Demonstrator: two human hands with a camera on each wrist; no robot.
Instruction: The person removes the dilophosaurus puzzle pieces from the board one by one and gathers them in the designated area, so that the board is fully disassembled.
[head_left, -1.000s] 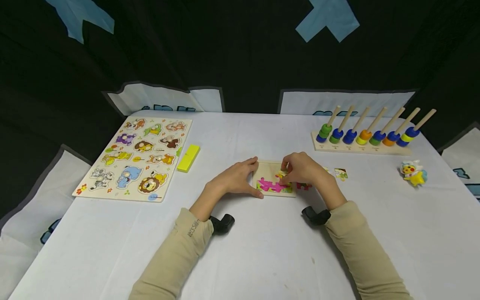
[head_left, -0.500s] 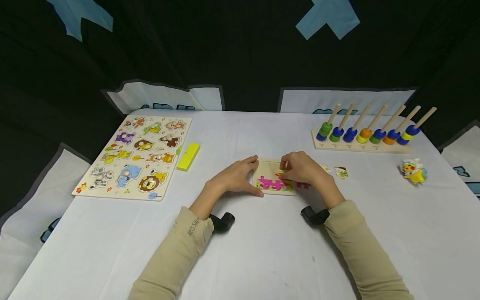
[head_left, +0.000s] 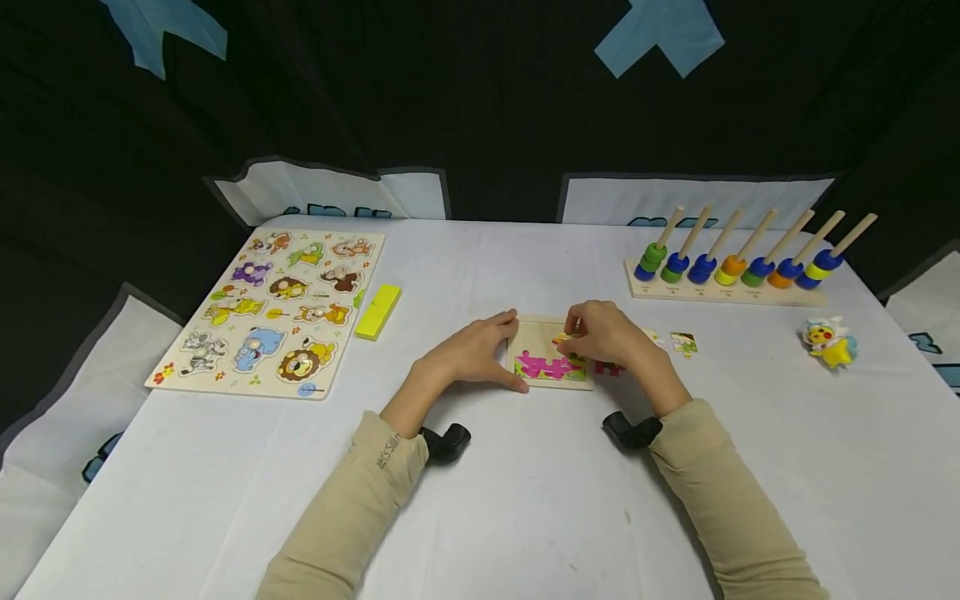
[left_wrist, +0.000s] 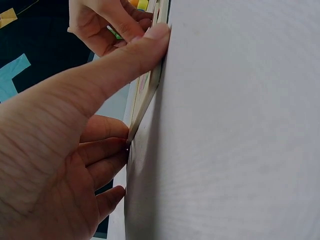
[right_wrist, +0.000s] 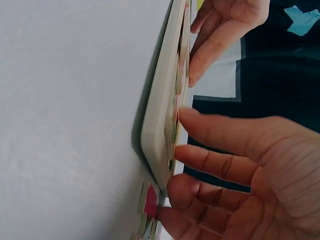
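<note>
A small wooden jigsaw tray lies mid-table, with pink and green pieces joined along its near side. My left hand holds the tray's left end, thumb at the near edge and fingers at the left edge. At the tray's right part, my right hand pinches a yellow-orange puzzle piece between thumb and fingers, just over the joined pieces. The hand partly covers that piece. A dark red and pink puzzle piece lies beside the tray under the right hand. Another loose piece lies further right.
A large animal peg board lies at the left, beside a yellow block. A bead abacus with slanted pegs stands at the back right. Near the right side of the table sits a yellow toy figure.
The right thumb and fingertips have shifted slightly away from me over the tray, along with the pinched piece. The left hand and tray stay in place.
</note>
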